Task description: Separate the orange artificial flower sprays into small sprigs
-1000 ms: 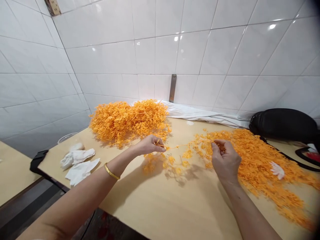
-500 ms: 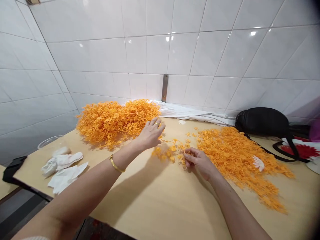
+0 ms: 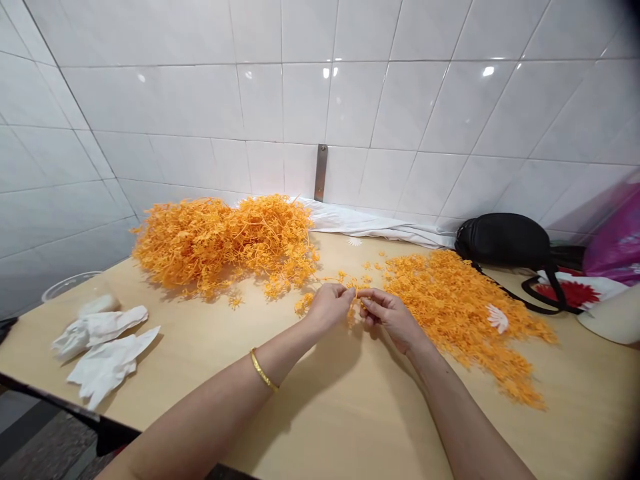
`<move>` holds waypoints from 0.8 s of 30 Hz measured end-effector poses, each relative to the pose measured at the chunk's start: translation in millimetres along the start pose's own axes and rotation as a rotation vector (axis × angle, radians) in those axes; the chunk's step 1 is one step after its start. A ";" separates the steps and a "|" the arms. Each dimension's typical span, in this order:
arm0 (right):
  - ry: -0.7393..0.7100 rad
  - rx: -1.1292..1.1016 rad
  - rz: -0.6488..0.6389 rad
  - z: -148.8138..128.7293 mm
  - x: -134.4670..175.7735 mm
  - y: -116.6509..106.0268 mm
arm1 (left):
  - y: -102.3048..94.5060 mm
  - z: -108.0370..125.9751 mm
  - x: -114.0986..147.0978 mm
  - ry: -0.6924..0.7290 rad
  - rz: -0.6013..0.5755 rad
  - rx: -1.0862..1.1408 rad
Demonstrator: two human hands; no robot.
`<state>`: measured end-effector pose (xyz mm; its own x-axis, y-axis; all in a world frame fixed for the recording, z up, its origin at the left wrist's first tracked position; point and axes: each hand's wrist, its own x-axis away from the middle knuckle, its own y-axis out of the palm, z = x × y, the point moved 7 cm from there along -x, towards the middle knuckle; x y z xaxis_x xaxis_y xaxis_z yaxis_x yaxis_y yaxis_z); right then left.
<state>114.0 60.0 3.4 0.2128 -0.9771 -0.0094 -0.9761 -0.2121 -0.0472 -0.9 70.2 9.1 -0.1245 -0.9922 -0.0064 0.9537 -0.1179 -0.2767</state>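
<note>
My left hand, with a gold bangle on the wrist, is pinched on an orange plastic flower sprig. Against its fingertips my right hand grips the same sprig, thumb and forefinger together. Bits of the sprig stick out on both sides of the fingers, partly hidden by them. To the left rises a tall tangled heap of orange flower sprigs. Just right of my right hand spreads a flatter pile of loose orange flowers, with a white flower lying on it.
Crumpled white tissues and a clear plastic lid lie on the table at left. White cloth runs along the tiled wall. A black bag, red flower and purple bag stand at right.
My left hand has come down and right from beside the tall heap, closing on the sprig next to my right hand. The view has shifted slightly to the right.
</note>
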 end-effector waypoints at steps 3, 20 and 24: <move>-0.216 0.189 0.061 -16.6 2.3 1.0 | 5.8 -1.1 -5.5 -0.116 -0.027 0.205; -0.615 1.082 0.028 -22.5 16.7 48.2 | -49.3 -20.4 -23.2 -0.315 0.087 0.956; -0.521 1.273 0.556 -33.9 15.4 1.6 | -35.3 -23.5 -23.1 -0.320 -0.059 0.972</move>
<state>114.2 44.0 37.0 0.0941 -0.7504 -0.6542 -0.3002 0.6052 -0.7373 -38.1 98.2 -3.6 -0.2351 -0.9312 0.2786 0.7756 -0.0069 0.6312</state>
